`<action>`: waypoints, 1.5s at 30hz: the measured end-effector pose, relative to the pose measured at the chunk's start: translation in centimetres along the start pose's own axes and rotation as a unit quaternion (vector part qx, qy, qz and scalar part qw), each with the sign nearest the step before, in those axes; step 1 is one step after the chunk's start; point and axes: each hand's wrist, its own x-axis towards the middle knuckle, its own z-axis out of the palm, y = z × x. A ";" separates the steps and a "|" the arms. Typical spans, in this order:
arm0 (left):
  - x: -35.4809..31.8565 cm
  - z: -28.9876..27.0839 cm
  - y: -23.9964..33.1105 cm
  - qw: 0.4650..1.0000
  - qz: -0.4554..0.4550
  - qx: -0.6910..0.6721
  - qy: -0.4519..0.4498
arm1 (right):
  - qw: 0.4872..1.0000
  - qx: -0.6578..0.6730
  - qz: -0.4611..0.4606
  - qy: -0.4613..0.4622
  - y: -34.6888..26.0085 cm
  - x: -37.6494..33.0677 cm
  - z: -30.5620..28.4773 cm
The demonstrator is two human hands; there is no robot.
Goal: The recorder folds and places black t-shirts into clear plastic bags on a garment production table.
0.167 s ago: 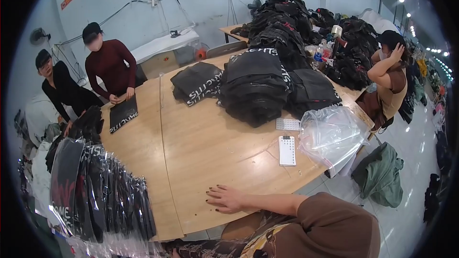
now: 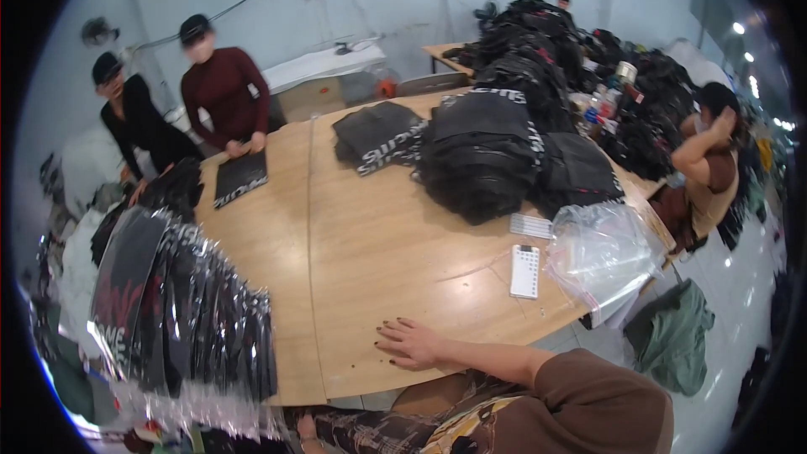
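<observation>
My right hand (image 2: 412,343) lies palm down on the worktop (image 2: 378,261) near its front edge, fingers slightly apart and pointing left. My left hand (image 2: 304,427) is low at the bottom edge, beside dark patterned fabric (image 2: 370,430); mostly cut off, can't tell if its fingers are apart or together. Bagged black garments (image 2: 193,311) stand packed in a row at the worktop's left end, nearest my left hand, clear film shining. Right of my right hand, well apart: white calculator (image 2: 525,271), a blurred pale rectangular item (image 2: 531,226) just behind it, clear plastic bags (image 2: 605,256) heaped at the right edge. Farther back, a tall stack of folded black garments (image 2: 475,168), white print on top, between a lower pile (image 2: 378,136) and another pile (image 2: 580,170). Co-worker in dark red (image 2: 225,88) has both hands at the top edge of a folded black garment (image 2: 242,178). Green cloth (image 2: 672,336) is bunched on the floor (image 2: 727,265), right.
</observation>
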 end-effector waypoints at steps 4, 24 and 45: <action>-3.2 -1.8 6.7 0.970 -0.102 -0.221 -0.005 | 0.999 -0.029 0.021 -0.013 -0.1 -0.2 -1.1; -11.5 3.6 2.4 0.658 -0.163 -0.735 -0.020 | 0.999 -0.038 0.019 -0.014 -0.6 0.2 -1.7; -16.4 -8.2 22.7 0.985 0.117 -0.072 -0.103 | 0.997 -0.046 0.053 -0.014 -0.5 -0.2 0.4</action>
